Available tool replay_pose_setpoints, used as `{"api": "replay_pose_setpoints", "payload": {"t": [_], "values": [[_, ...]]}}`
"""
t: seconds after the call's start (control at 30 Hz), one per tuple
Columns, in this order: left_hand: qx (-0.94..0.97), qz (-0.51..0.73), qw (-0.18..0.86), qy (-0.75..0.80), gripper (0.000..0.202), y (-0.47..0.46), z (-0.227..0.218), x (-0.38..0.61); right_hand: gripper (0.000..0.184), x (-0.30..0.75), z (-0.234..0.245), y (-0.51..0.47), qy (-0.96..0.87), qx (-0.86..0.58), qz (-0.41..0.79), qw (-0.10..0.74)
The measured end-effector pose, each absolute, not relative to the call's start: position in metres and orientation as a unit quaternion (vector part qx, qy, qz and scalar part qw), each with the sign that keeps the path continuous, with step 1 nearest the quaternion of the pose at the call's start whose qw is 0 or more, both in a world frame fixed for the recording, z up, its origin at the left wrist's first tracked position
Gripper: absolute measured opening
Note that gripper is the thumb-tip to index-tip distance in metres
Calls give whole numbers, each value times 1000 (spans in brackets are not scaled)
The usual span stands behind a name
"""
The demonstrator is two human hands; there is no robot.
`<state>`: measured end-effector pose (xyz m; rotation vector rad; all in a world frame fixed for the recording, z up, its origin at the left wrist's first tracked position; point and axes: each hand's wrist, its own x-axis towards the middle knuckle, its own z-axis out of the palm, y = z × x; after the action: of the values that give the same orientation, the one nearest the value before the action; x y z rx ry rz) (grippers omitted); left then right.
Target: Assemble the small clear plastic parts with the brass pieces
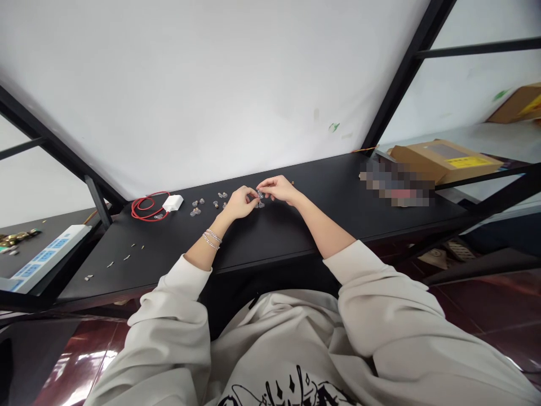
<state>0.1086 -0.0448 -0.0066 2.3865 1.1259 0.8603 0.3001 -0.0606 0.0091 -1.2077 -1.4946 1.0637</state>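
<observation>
My right hand [279, 189] is closed, its fingertips pinching a small clear rounded piece [260, 194] that looks like an earphone shell. Close beside it, my left hand [242, 203] has thumb and forefinger drawn together; whatever they grip is too small to make out. Just under the fingertips, another clear piece [261, 205] lies on the black table [291, 237]. Several similar clear pieces with gold-coloured ends [195, 212] are spread to the left of my left hand, some partly hidden behind it.
At the back left lie a white charger block [173, 203] and a coiled red cable [146, 219]. Several tiny slim bits [127, 257] dot the left front. A blurred-out item [397, 183] and a cardboard box [448, 158] are on the right. Black posts [397, 84] frame the table.
</observation>
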Motion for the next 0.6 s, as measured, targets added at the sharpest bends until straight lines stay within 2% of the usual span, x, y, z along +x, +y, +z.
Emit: {"api": "replay_pose_setpoints", "payload": {"t": [0.47,0.6], "values": [[835,315,186,410,7,-48,-6,111,6,301,6,-58,-615,-474,440,451],[819,311,232,423,7,-49,-4,112,3,301,6,-57,-609,-476,441,456]]}}
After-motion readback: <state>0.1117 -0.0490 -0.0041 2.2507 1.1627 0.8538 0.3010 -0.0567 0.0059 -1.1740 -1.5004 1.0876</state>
